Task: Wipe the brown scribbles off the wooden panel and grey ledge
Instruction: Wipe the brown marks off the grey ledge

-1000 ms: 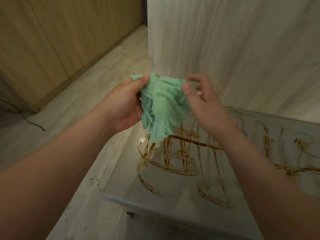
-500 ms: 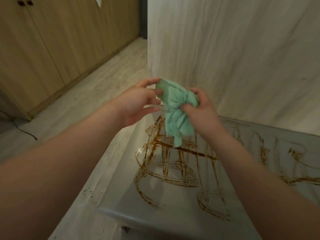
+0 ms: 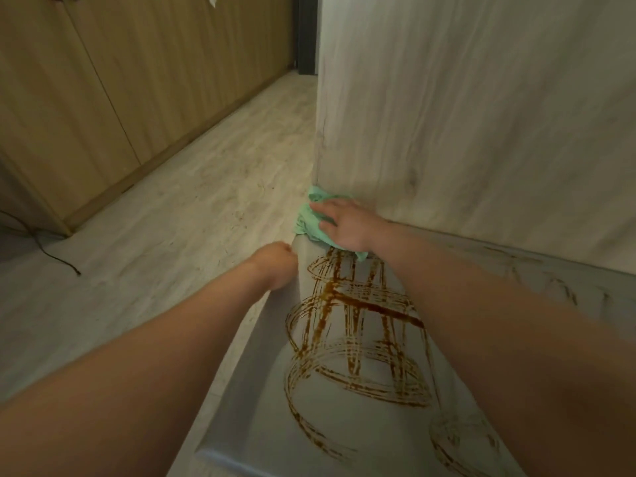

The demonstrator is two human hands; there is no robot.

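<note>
A grey ledge (image 3: pixel 261 401) runs from the lower middle toward the pale wooden panel (image 3: pixel 464 115) that stands upright behind it. Brown scribbles (image 3: pixel 347 325) cover the ledge's top. My right hand (image 3: pixel 344 223) lies flat with spread fingers on a bunched green cloth (image 3: pixel 304 223), pressing it onto the ledge's far left corner at the foot of the panel. My left hand (image 3: pixel 275 266) is curled at the ledge's left edge, just below the cloth; whether it grips the edge is hidden.
Pale plank floor (image 3: pixel 155 235) spreads to the left. Light wooden cupboard doors (image 3: pixel 120 80) line the far left wall. A black cable (image 3: pixel 51 253) lies on the floor at the left. A dark doorway gap (image 3: pixel 306 32) shows at the back.
Both hands held the cloth in the air before. Now the right hand has pushed it down onto the ledge's far corner, and the left hand has let go and dropped to the ledge's edge.
</note>
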